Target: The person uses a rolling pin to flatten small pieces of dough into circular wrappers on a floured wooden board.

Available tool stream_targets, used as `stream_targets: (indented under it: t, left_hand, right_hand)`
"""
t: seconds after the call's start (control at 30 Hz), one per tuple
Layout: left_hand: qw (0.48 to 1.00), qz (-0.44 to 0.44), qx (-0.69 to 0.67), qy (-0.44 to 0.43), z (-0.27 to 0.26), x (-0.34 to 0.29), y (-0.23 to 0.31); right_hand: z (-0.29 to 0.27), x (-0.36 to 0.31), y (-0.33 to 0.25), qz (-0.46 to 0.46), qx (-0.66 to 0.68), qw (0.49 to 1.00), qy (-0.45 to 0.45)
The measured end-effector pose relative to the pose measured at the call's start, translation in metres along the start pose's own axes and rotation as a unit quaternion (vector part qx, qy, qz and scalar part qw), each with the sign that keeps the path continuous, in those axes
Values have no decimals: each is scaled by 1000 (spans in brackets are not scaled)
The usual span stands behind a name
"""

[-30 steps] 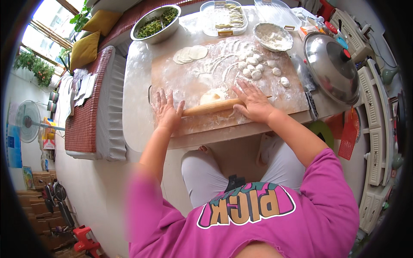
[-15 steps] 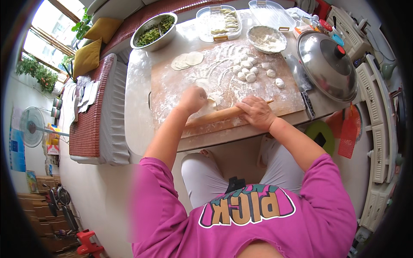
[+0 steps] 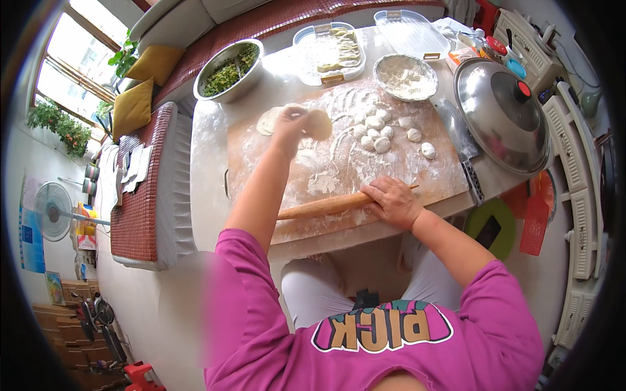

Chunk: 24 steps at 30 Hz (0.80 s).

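Dough wrapper [image 3: 319,125] in the left grip [image 3: 291,124], over the far left of the board.
The pale table [image 3: 208,163] carries the floured board [image 3: 430,179]; along its near edge lies the wooden rolling pin [image 3: 319,207], with the right grip [image 3: 393,202] closed over its right part. The left grip is pinched on the wrapper, just beside a partly hidden stack of flat rounds [image 3: 266,122]. Small dough balls [image 3: 381,144] sit right of centre.

Bright window [image 3: 73,62], pale floor [image 3: 140,306], red-tiled bench [image 3: 138,218]
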<state>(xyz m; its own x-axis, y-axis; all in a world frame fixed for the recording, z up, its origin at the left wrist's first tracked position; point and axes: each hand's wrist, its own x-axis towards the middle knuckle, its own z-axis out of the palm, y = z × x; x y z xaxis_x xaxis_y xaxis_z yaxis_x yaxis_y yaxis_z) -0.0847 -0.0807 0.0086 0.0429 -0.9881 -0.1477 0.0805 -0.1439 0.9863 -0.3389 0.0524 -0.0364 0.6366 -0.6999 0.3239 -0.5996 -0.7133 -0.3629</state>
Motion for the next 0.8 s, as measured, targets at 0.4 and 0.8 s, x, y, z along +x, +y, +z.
stream_targets:
  t: [0.4,0.8]
  left_hand:
    - [866,283,413,7,41,4,-37]
    - [802,207,495,-263,11,-94,-25]
  right_hand:
    - [-5,-1,1,9,24,1000,2]
    - [0,-2,1,-14,-9,1000,15]
